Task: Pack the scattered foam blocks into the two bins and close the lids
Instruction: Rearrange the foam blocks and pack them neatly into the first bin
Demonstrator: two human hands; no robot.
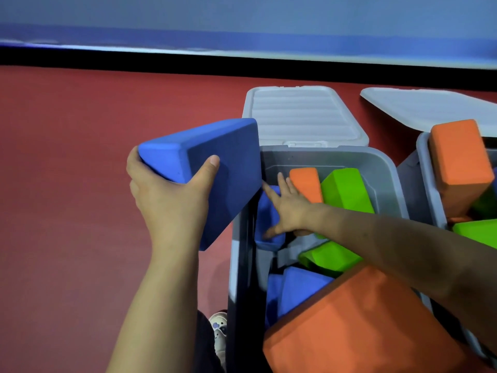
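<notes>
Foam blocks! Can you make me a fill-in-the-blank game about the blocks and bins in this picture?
1. The left hand holds a big ____ block beside the near bin.
2. The right hand reaches ____ the near bin, fingers spread.
3. The block sticking up out of the far bin is ____.
4. Both lids are ____ the bins, so neither is closed.

Missing words: blue; into; orange; off

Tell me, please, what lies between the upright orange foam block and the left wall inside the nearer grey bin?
In the head view, the right hand lies there, fingers spread on a blue foam block against that wall.
</notes>
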